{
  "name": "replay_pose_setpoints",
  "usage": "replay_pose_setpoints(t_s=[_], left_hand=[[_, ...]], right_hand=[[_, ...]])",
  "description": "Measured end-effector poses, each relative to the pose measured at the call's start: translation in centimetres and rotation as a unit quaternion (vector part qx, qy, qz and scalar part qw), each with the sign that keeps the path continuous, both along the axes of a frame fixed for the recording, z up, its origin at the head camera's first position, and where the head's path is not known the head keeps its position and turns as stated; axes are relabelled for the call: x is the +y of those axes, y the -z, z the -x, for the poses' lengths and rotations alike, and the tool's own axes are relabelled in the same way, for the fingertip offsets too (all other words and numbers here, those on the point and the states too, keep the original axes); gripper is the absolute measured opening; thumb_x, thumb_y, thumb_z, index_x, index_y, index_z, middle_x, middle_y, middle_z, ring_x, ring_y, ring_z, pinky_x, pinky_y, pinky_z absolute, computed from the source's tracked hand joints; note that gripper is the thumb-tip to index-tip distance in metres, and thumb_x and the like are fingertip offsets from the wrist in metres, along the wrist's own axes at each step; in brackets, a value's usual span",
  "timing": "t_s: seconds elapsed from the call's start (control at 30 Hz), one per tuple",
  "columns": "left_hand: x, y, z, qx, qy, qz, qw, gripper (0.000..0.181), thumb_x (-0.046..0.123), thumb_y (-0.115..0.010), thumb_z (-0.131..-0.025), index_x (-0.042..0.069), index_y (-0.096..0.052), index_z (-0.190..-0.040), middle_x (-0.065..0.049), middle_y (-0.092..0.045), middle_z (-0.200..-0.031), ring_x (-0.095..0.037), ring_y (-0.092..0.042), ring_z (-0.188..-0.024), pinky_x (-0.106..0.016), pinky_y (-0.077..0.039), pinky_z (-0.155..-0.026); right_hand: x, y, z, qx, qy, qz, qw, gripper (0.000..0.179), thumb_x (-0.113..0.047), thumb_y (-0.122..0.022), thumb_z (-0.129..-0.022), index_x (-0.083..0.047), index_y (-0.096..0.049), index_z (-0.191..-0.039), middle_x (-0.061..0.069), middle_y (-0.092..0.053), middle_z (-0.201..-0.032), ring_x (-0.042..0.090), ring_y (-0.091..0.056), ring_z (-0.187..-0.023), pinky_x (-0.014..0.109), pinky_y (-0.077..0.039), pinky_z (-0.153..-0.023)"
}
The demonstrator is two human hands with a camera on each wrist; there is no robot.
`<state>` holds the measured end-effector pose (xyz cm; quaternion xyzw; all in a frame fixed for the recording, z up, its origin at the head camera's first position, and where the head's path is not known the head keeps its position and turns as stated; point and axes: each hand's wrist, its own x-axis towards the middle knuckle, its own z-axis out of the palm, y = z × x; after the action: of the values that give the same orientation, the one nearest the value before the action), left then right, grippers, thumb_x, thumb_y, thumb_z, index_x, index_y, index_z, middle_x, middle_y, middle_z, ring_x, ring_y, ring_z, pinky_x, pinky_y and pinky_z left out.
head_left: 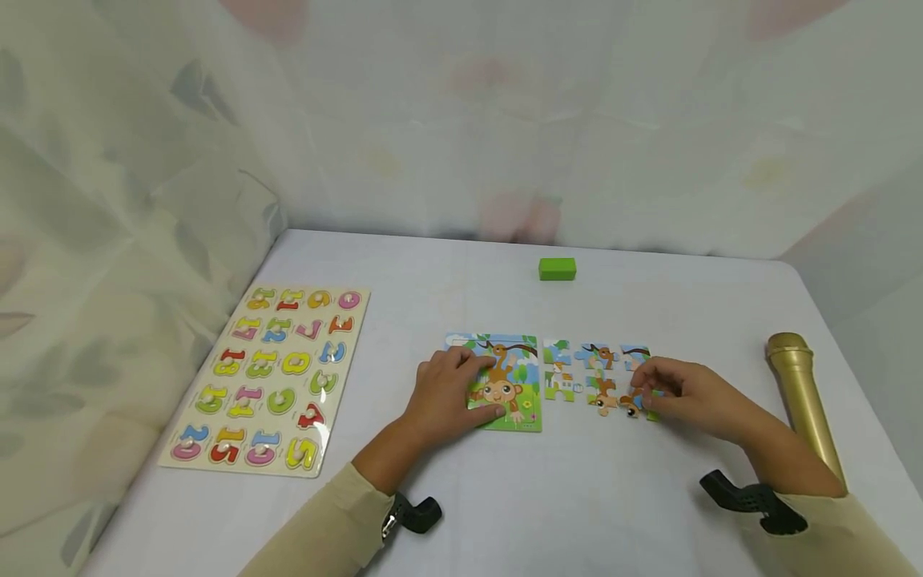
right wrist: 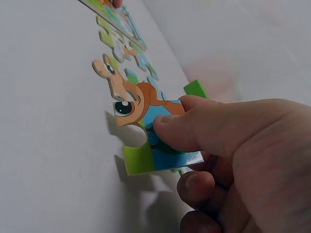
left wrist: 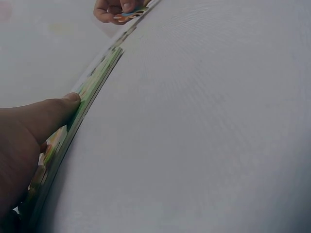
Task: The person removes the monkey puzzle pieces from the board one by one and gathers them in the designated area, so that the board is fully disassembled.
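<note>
My left hand (head_left: 447,393) rests over the left part of a monkey picture puzzle board (head_left: 528,381), thumb and forefinger lying on its face. In the left wrist view the thumb (left wrist: 58,109) presses on the board near its edge. With thumb and fingers, my right hand (head_left: 692,401) pinches a jigsaw piece (right wrist: 138,158) coloured blue, green and brown with a large eye on it, held above the table. Several loose jigsaw pieces (head_left: 558,383) lie between the two hands, to the right of the board, showing parts of a giraffe-like animal, a house and a branch.
A wooden number puzzle (head_left: 270,377) with knobbed numerals lies on the left of the white table (head_left: 577,497). At the back sits a green block (head_left: 557,269). A gold microphone-shaped object (head_left: 802,393) lies at the right, beside my right forearm.
</note>
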<state>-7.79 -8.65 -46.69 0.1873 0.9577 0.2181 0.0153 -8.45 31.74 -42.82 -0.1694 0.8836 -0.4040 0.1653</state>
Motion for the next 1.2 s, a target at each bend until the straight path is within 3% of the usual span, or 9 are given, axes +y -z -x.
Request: replay_pose_setpoints(t_s=[0.43,0.77,0.9,1.2], left_hand=[[0.1,-0.2,-0.1,-0.001,0.004,0.002,1.0000,0.075,0.062,-0.083,-0.086,0.024,-0.064,-0.147,-0.003,-0.056,-0.131,-0.024,-0.051,-0.113,-0.049,-0.040,-0.092],[0.0,-0.1,-0.1,-0.009,0.001,0.002,1.0000,0.075,0.062,-0.083,-0.087,0.024,-0.063,-0.149,-0.004,-0.057,-0.133,-0.025,-0.051,-0.115,-0.049,-0.040,-0.093],[0.0,0.0,-0.1,-0.010,0.000,0.001,1.0000,0.075,0.063,-0.082,-0.087,0.024,-0.063,-0.149,-0.004,-0.057,-0.132,-0.025,-0.051,-0.115,-0.050,-0.040,-0.093],[0.0,0.1,-0.1,-0.004,0.001,0.002,1.0000,0.075,0.063,-0.082,-0.087,0.024,-0.063,-0.148,-0.003,-0.056,-0.131,-0.024,-0.050,-0.113,-0.049,-0.039,-0.092]], right_hand=[[0.4,0.7,0.1,0.070,0.022,-0.030,0.9969,0.018,-0.007,-0.078,-0.097,-0.018,-0.072,-0.110,-0.002,-0.067,-0.096,0.011,-0.053,-0.073,0.027,-0.045,-0.064],[-0.3,1.4,-0.2,0.113,0.043,-0.052,0.9913,0.023,-0.004,-0.080,-0.095,-0.015,-0.074,-0.114,-0.006,-0.064,-0.091,0.009,-0.048,-0.072,0.027,-0.041,-0.061],[-0.3,1.7,-0.3,0.138,0.040,-0.048,0.9885,0.025,-0.001,-0.081,-0.092,-0.016,-0.074,-0.112,-0.005,-0.065,-0.097,0.007,-0.048,-0.073,0.026,-0.041,-0.061],[-0.4,1.9,-0.5,0.146,0.047,-0.055,0.9867,0.026,-0.001,-0.082,-0.091,-0.016,-0.077,-0.112,-0.005,-0.067,-0.104,0.008,-0.048,-0.074,0.025,-0.041,-0.062]])
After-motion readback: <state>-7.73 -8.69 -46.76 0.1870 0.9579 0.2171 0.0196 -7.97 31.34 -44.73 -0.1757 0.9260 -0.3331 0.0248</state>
